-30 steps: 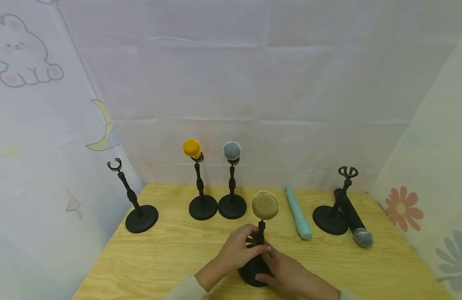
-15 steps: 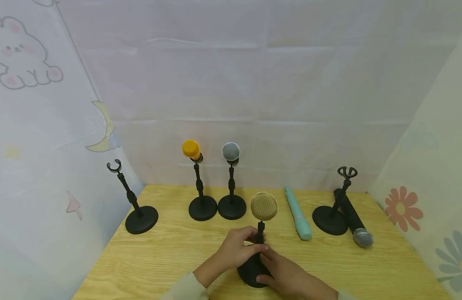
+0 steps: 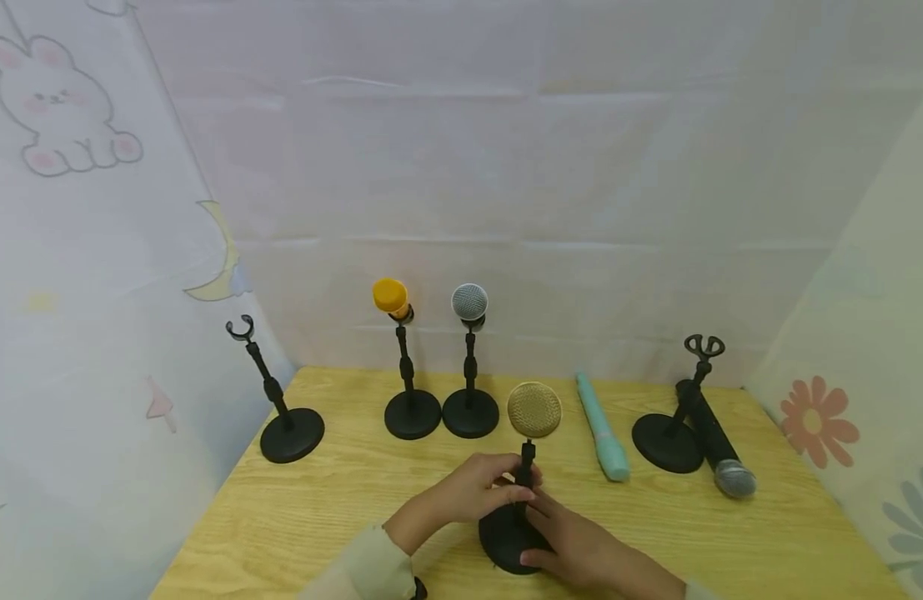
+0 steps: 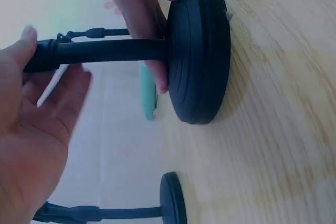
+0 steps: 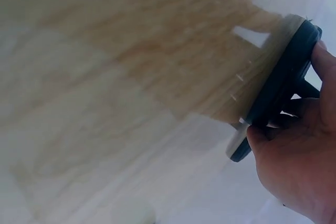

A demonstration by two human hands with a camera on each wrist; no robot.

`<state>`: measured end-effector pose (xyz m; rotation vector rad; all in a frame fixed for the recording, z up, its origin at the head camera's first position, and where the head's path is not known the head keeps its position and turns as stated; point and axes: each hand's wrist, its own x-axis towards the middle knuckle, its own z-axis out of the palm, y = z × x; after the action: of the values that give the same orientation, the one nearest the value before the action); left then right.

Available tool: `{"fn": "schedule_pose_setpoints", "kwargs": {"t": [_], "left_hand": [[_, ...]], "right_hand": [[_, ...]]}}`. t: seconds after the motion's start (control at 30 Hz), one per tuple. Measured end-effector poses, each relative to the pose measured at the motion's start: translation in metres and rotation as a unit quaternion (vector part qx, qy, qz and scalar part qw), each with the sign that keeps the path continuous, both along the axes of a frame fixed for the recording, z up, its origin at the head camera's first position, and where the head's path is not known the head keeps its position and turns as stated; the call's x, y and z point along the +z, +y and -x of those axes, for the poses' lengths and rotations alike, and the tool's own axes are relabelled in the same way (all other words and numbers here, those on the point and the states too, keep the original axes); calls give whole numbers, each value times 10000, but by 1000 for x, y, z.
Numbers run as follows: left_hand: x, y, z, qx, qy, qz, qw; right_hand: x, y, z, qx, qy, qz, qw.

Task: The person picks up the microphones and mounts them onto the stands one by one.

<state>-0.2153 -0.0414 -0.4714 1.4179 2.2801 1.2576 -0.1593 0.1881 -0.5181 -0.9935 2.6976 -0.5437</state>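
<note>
A black desktop microphone stand (image 3: 500,540) with a gold mesh-headed microphone (image 3: 534,410) at its top stands near the front of the table. My left hand (image 3: 472,490) grips the upright pole, thumb on the near side and fingers behind, as the left wrist view also shows on the pole (image 4: 110,51). Lower down, my right hand (image 3: 577,537) holds the round base, its thumb at the rim. In the right wrist view the base (image 5: 283,77) appears edge-on between the right thumb and fingers. The microphone's handle is hidden behind its head.
Behind, two stands hold a yellow-headed microphone (image 3: 390,296) and a silver-headed microphone (image 3: 469,302). Bare stands are at left (image 3: 292,435) and right (image 3: 667,443). A mint-green microphone (image 3: 602,429) and a black microphone (image 3: 716,433) lie on the wooden table (image 3: 341,517).
The head view has swung slightly, so most things sit a little further right in it. Both hands keep their hold on the stand, with hardly any movement.
</note>
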Motion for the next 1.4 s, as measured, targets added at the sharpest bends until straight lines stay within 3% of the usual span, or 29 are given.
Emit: {"fn": "schedule_pose_setpoints", "kwargs": {"t": [0.17, 0.33, 0.47, 0.63, 0.83, 1.1, 1.4], "left_hand": [[0, -11, -5, 380, 438, 1027, 9930], [-17, -21, -13, 870, 507, 2059, 9734], [-34, -25, -20, 949, 978, 2545, 9574], [-45, -25, -26, 906, 1370, 2606, 9514], [-46, -18, -25, 881, 1649, 2679, 9451], [-44, -7, -15, 1025, 1556, 2959, 9369], [-45, -1, 0, 1149, 1468, 3127, 9314]], "right_hand": [[1, -1, 1, -157, 162, 57, 9997], [4, -4, -6, -553, 234, -153, 9981], [4, -7, -11, -883, 142, -376, 9953], [5, -10, -10, -1014, -15, -389, 9941], [7, -6, -4, -947, -4, -319, 9950], [10, 4, 10, -528, 58, -318, 9981], [9, 6, 27, -453, 263, -554, 9971]]}}
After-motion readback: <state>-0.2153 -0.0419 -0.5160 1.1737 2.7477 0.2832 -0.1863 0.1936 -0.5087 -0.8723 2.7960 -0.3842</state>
